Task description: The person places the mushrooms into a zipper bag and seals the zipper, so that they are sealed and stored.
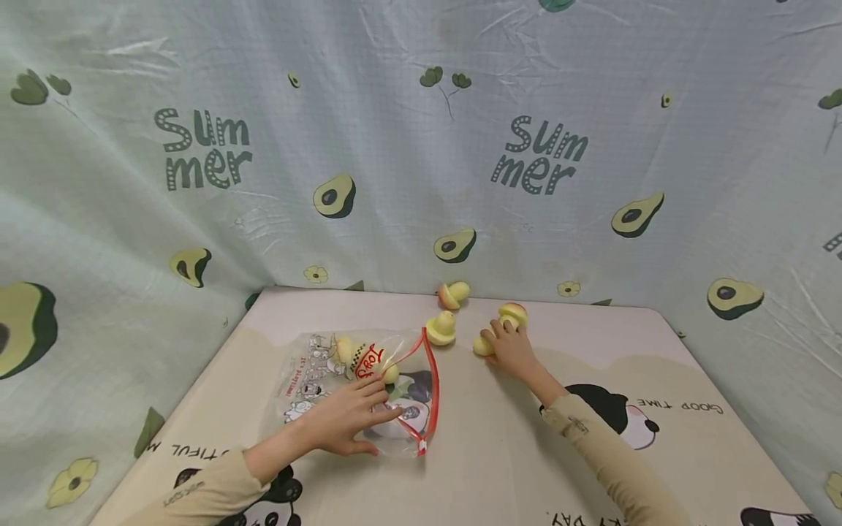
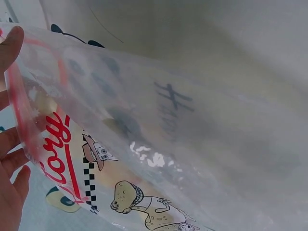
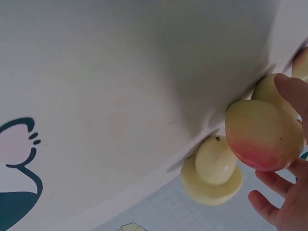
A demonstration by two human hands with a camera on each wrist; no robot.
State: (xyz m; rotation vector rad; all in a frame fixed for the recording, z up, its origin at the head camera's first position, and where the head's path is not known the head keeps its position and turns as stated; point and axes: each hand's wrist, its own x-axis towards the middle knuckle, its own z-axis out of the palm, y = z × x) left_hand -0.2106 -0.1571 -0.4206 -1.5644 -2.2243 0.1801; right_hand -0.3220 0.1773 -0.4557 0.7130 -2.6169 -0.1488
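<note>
Toy mushroom [image 3: 263, 134], held in the right hand [image 1: 515, 354], seemed light, smooth, best gripped round its cap; the left hand [image 1: 347, 418] lay spread.

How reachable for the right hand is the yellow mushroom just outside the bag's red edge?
Probably yes: that mushroom lies near the right hand, nothing visibly blocking, though another mushroom, seemingly held, may need releasing.

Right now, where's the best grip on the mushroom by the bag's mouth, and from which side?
I'd pinch the mushroom by its stem, probably from above or slightly right: the stem sticks up narrower than the wide cap under it, and the bag's red zip sits close on the left.
</note>
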